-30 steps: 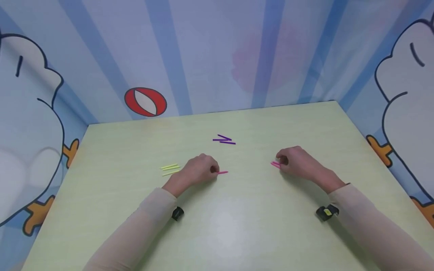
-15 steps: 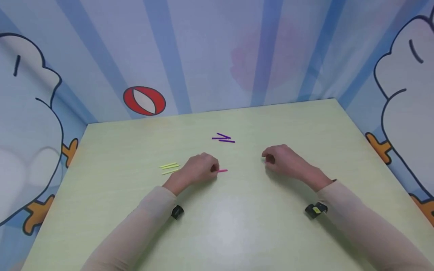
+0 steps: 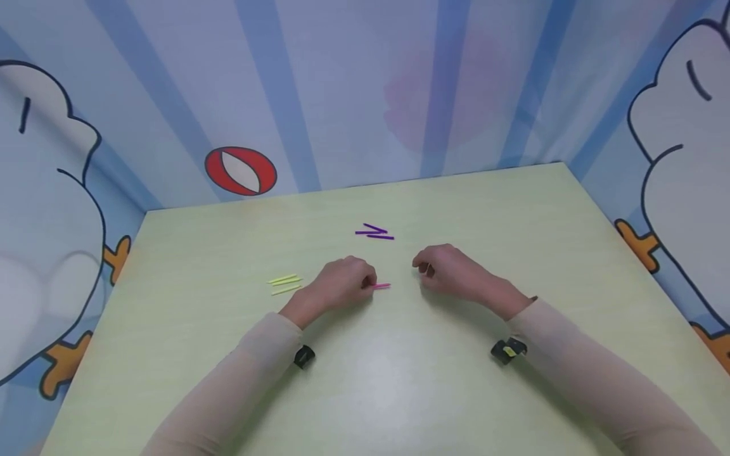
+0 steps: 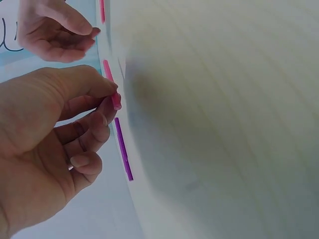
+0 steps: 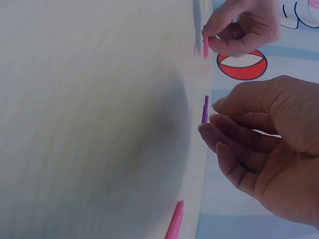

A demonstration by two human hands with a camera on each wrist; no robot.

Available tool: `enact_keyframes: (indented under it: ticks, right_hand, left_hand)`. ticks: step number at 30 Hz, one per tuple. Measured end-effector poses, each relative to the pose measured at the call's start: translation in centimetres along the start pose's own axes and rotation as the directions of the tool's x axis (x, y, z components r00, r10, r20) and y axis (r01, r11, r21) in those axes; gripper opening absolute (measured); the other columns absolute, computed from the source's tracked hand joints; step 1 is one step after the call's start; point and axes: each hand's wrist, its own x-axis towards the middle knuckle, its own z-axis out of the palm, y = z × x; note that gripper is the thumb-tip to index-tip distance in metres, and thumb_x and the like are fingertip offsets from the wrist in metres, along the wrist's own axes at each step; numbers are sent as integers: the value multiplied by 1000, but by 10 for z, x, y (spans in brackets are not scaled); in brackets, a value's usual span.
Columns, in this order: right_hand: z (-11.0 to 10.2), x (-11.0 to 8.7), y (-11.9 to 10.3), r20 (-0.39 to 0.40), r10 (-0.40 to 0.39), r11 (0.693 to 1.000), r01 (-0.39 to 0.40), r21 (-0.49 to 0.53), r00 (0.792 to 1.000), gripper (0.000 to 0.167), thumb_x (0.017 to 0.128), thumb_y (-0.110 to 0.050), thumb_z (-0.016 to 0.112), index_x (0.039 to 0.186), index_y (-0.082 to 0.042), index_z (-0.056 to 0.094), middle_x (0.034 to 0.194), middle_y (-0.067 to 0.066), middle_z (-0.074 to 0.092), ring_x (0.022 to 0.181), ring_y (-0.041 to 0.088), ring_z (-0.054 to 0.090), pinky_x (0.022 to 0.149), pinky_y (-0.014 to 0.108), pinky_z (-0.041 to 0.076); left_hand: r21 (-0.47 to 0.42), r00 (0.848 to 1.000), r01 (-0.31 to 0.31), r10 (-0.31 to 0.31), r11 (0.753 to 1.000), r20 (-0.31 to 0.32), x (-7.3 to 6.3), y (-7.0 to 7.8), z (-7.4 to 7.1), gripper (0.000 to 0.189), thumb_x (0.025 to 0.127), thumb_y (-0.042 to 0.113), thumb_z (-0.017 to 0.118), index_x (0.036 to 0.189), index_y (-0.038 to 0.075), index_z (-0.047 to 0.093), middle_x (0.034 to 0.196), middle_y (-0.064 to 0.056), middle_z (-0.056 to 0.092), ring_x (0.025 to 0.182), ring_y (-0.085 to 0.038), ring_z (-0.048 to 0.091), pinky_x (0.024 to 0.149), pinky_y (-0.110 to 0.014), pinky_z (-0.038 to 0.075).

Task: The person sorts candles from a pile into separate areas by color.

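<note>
My left hand (image 3: 345,282) pinches a short pink stick (image 3: 381,286) between thumb and forefinger, low over the table. The left wrist view shows this pink stick (image 4: 108,72) at the fingertips. To its right my right hand (image 3: 453,272) hovers with loosely bent fingers; the right wrist view shows a small gap between thumb and forefinger (image 5: 214,134), nothing held. More pink sticks (image 5: 174,220) lie by the right hand, hidden in the head view. Several purple sticks (image 3: 374,232) lie farther back, and several yellow sticks (image 3: 285,285) rest left of the left hand.
The pale table (image 3: 388,392) meets a striped blue backdrop (image 3: 353,95) at its rear edge. Printed side panels with large cartoon figures (image 3: 40,209) stand left and right. A black band device (image 3: 507,350) sits at the right wrist, another (image 3: 305,356) at the left.
My right hand has moved left, away from where pink sticks showed beside it, toward the left hand. The left hand, still pinching the pink stick, has shifted slightly right.
</note>
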Motion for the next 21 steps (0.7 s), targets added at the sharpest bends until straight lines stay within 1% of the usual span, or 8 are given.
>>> enact_keyframes:
  ticks: [5, 9, 12, 15, 18, 21]
  right_hand:
    - [6, 2, -9, 33, -9, 1000, 8, 18, 999, 25, 86, 3, 67, 111, 6, 70, 98, 11, 69, 85, 18, 64, 80, 34, 54]
    - [9, 4, -13, 31, -48, 999, 47, 27, 998, 23, 86, 3, 68, 110, 5, 70, 98, 10, 69, 85, 19, 65, 80, 33, 54]
    - [11, 6, -14, 33, -79, 996, 78, 42, 996, 22, 86, 3, 69, 107, 4, 71, 97, 10, 70, 85, 19, 65, 80, 32, 54]
    - [14, 8, -17, 38, -100, 994, 98, 40, 994, 19, 86, 1, 70, 104, 2, 73, 93, 7, 70, 83, 19, 64, 78, 30, 54]
    - [17, 8, -19, 36, -124, 992, 123, 30, 992, 12, 87, -1, 71, 99, 0, 74, 86, 2, 68, 77, 16, 60, 74, 28, 52]
    - [19, 8, -20, 15, -161, 987, 161, 14, 987, 6, 88, -2, 70, 92, -3, 74, 78, -2, 64, 71, 12, 55, 69, 26, 49]
  left_hand:
    - [28, 999, -33, 34, 999, -21, 2, 5, -2, 7, 91, 9, 68, 89, 11, 75, 77, 3, 62, 70, -12, 52, 61, -28, 44]
    - [29, 998, -53, 54, 998, -30, 4, 11, -3, 8, 91, 9, 69, 94, 10, 76, 81, 3, 66, 73, -12, 54, 65, -29, 48]
    - [34, 998, -60, 61, 998, -32, 5, 15, -4, 8, 91, 10, 69, 94, 10, 76, 81, 3, 66, 73, -12, 54, 65, -29, 48]
    - [39, 998, -57, 58, 998, -34, 5, 18, -3, 7, 92, 10, 68, 93, 11, 75, 78, 4, 63, 71, -12, 53, 62, -28, 46]
    - [32, 997, -61, 63, 998, -36, 5, 20, -4, 6, 92, 11, 69, 91, 11, 75, 77, 4, 62, 71, -12, 53, 61, -28, 45]
    - [33, 996, -73, 75, 997, -45, 6, 20, -3, 7, 92, 11, 68, 89, 12, 74, 76, 5, 61, 70, -11, 52, 60, -27, 44]
